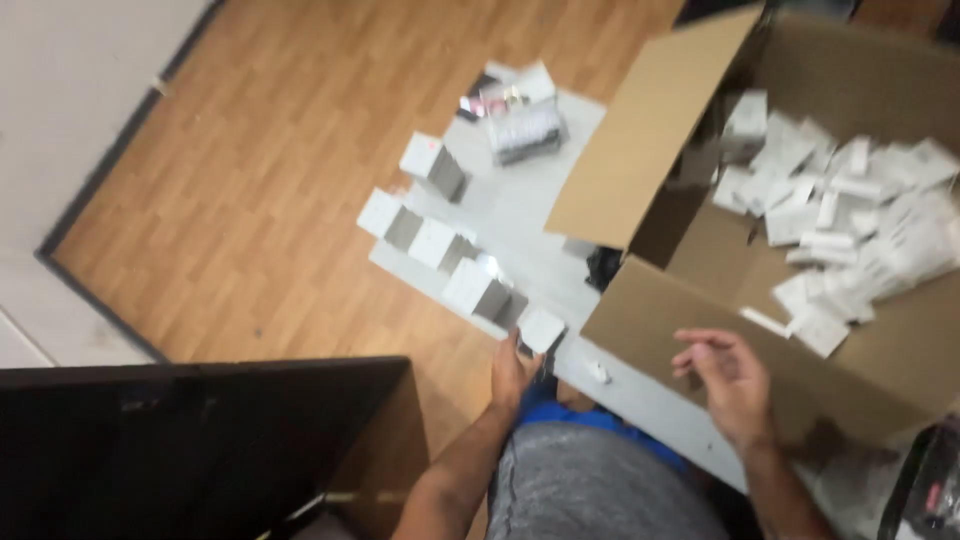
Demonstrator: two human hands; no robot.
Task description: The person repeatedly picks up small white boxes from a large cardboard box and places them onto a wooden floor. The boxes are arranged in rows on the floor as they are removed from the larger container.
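White small box (pixel 541 328) sits pinched in the left hand (pixel 512 372); right hand (pixel 728 380) hovers loosely spread nearby.

A small white box (pixel 541 328), squarish and closed, sits tilted in the left hand's (pixel 512 372) fingers at the near edge of the pale sheet (pixel 520 215), last in a row of white boxes (pixel 440 245).

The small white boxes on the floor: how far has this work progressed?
Done: several small white boxes stand in a row on the pale sheet. In hand: the left hand sets another small white box at the row's near end; the right hand is empty. Left: the large brown cardboard box holds many white packets.
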